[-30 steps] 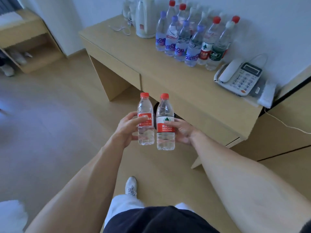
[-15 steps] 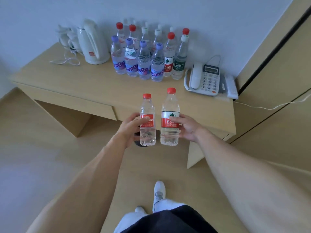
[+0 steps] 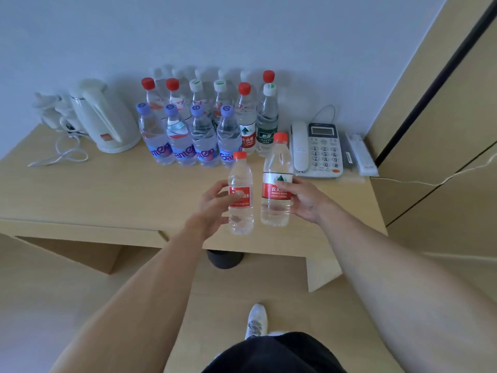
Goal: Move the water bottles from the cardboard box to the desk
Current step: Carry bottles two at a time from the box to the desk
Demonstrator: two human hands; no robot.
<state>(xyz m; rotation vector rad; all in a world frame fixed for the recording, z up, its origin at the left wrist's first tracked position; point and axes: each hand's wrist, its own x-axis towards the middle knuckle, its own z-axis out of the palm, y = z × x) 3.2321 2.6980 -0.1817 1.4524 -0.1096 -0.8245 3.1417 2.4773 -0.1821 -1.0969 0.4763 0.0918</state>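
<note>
Above the desk (image 3: 113,200), the left hand (image 3: 215,203) grips a small bottle (image 3: 240,195) and the right hand (image 3: 304,200) a taller bottle (image 3: 277,184), both upright mid-carry; next, probably, setting them down beside the standing bottles (image 3: 204,130).

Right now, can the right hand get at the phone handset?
Probably not: the right hand is full, gripping a water bottle. The handset lies uncovered just beyond it, so only the occupied grip blocks it.
</note>
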